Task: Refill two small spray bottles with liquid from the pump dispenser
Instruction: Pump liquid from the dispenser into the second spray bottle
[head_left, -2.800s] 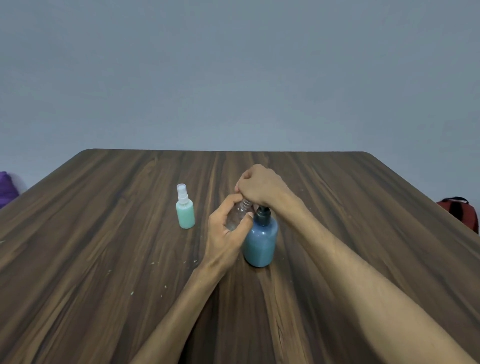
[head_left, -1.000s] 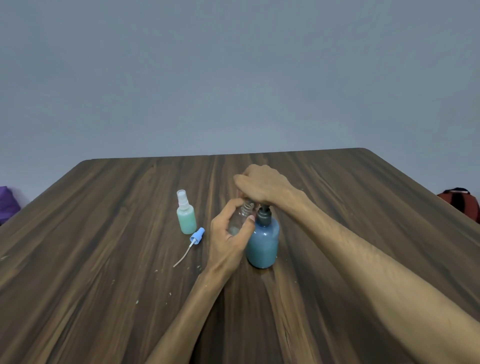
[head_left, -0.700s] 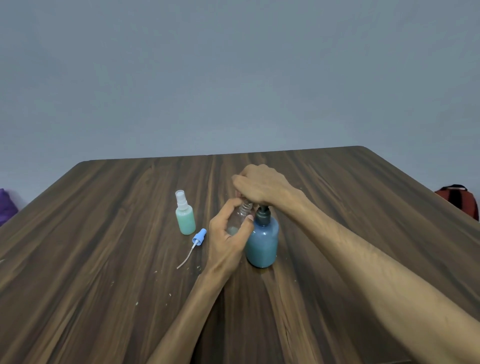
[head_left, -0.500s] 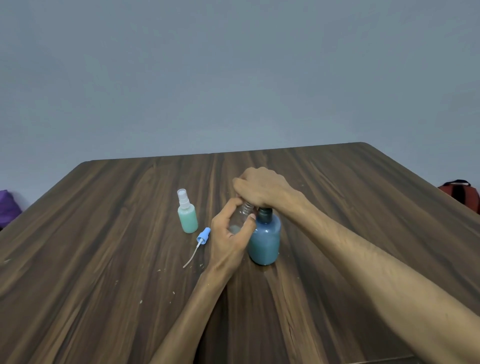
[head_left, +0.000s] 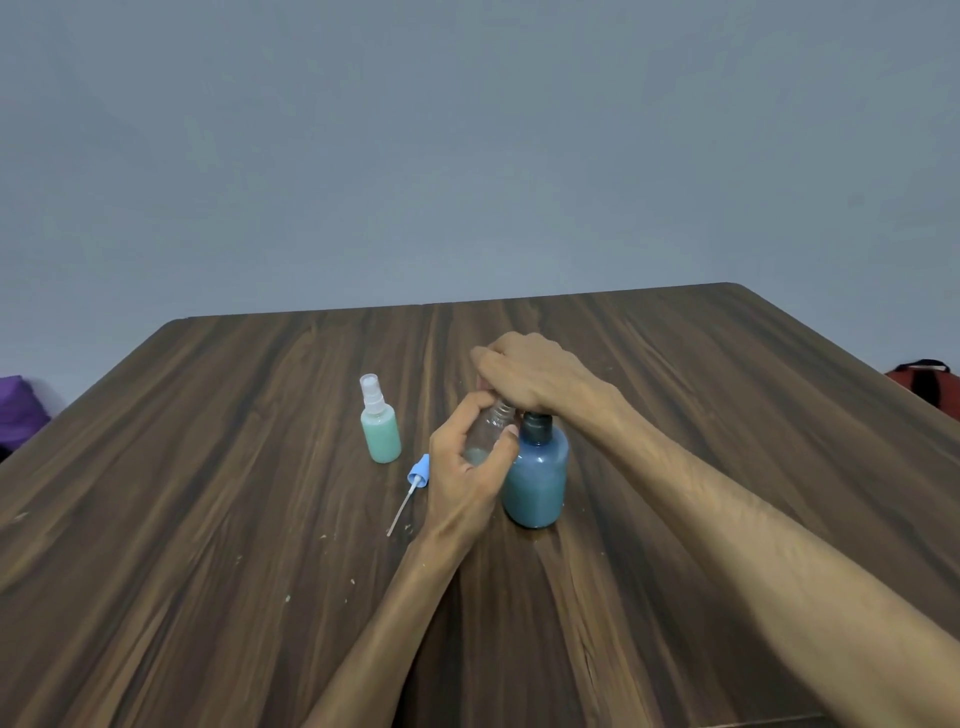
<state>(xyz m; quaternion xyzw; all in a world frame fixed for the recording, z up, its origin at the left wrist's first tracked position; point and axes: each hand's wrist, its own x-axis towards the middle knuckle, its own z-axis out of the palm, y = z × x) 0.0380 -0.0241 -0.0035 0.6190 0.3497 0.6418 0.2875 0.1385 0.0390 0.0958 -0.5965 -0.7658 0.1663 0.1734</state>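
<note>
Clear spray bottle, uncapped, tilted, gripped in left hand, touching blue pump dispenser near desk centre. Right hand curled over pump head, pressing down. Blue spray cap with tube lies just left. Green spray bottle upright further left, capped.

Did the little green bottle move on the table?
No. The green spray bottle stands at the same spot on the table grain; only the camera shifted.

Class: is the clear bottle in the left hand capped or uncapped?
Uncapped: the clear bottle shows bare neck threads; its blue spray cap lies on the table.
</note>
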